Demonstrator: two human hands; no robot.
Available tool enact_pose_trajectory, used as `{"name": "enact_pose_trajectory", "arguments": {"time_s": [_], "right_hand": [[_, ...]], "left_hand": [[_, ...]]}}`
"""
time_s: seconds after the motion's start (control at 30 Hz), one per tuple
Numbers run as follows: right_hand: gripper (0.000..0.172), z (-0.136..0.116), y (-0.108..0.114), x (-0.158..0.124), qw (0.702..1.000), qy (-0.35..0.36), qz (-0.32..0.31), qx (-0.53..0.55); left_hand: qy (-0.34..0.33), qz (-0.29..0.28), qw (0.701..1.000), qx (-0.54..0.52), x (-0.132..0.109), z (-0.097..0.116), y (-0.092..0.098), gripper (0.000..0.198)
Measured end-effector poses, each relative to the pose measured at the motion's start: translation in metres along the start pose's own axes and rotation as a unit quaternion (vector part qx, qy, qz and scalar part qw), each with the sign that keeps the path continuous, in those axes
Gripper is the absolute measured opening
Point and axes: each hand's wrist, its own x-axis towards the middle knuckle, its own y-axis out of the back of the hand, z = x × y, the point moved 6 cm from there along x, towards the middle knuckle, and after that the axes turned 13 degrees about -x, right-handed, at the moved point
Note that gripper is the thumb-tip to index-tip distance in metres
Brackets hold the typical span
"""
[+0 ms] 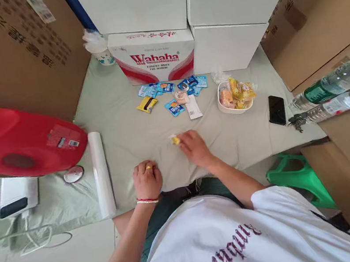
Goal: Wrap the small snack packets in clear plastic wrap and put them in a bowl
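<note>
My left hand [147, 179] rests on the pale green cloth [120, 122] near its front edge, fingers curled into a loose fist with nothing visible in it. My right hand [194, 147] reaches a little farther forward and pinches a small yellow snack packet [175, 140] at its fingertips. Beyond the hands lie several small blue snack packets [173, 89], a yellow-and-brown packet [147, 104] and a white slip [193, 107]. A white bowl [235, 108] holding yellow and orange wrapped snacks stands to the right of them.
A Wahaha carton [154, 56] and white boxes [224, 6] stand at the back. A roll of clear bags [101, 172] and a red container [19, 141] lie left. A black phone [276, 110], keys [297, 121], two water bottles [332, 87] and a green stool [298, 177] are right.
</note>
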Motion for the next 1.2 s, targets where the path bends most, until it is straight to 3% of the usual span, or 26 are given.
{"name": "enact_pose_trajectory", "arguments": {"time_s": [0.13, 0.2, 0.27, 0.33, 0.43, 0.53, 0.63, 0.73, 0.8, 0.9, 0.97, 1.03, 1.1, 1.2], "right_hand": [[0.033, 0.089, 0.088, -0.003, 0.967, -0.155, 0.126, 0.156], [0.033, 0.130, 0.135, -0.003, 0.925, -0.185, 0.236, 0.233], [0.037, 0.164, 0.175, 0.001, 0.903, -0.187, 0.309, 0.235], [0.040, 0.191, 0.198, 0.008, 0.911, -0.210, 0.316, 0.164], [0.039, 0.218, 0.204, 0.017, 0.931, -0.280, 0.233, -0.026], [0.037, 0.223, 0.202, 0.014, 0.908, -0.304, 0.194, -0.215], [0.047, 0.214, 0.207, 0.005, 0.883, -0.298, 0.217, -0.291], [0.059, 0.194, 0.221, 0.000, 0.867, -0.250, 0.266, -0.339], [0.063, 0.179, 0.223, 0.006, 0.863, -0.189, 0.264, -0.386], [0.065, 0.170, 0.202, 0.027, 0.879, -0.108, 0.143, -0.442], [0.063, 0.174, 0.186, 0.039, 0.886, -0.098, 0.053, -0.450], [0.059, 0.180, 0.184, 0.050, 0.897, -0.101, 0.002, -0.431], [0.052, 0.187, 0.202, 0.063, 0.911, -0.098, 0.012, -0.401], [0.047, 0.206, 0.267, 0.088, 0.891, -0.139, 0.167, -0.399]], "left_hand": [[0.029, -0.008, 1.000, -0.006, -0.001, -0.003, -0.002, 0.018], [0.039, -0.011, 0.999, 0.000, -0.001, -0.004, -0.003, 0.018], [0.044, -0.009, 0.999, 0.005, 0.000, -0.003, -0.003, 0.017], [0.044, -0.003, 0.999, 0.006, 0.000, -0.003, -0.002, 0.017], [0.044, 0.006, 0.999, -0.001, 0.001, -0.001, -0.001, 0.017], [0.052, 0.008, 0.999, -0.002, 0.000, -0.002, -0.001, 0.016], [0.054, 0.005, 0.999, 0.007, 0.001, -0.001, -0.001, 0.016], [0.052, 0.002, 0.999, 0.016, 0.001, -0.001, -0.001, 0.016], [0.047, 0.004, 0.999, 0.020, 0.001, 0.000, -0.001, 0.017], [0.038, 0.007, 0.999, 0.022, 0.002, 0.000, 0.000, 0.016], [0.031, 0.006, 0.999, 0.023, 0.001, 0.000, -0.001, 0.016], [0.023, 0.005, 0.999, 0.022, 0.001, 0.000, -0.001, 0.016], [0.017, 0.007, 1.000, 0.025, 0.000, 0.001, -0.001, 0.015], [0.019, 0.009, 0.999, 0.036, 0.000, 0.001, -0.001, 0.015]]}}
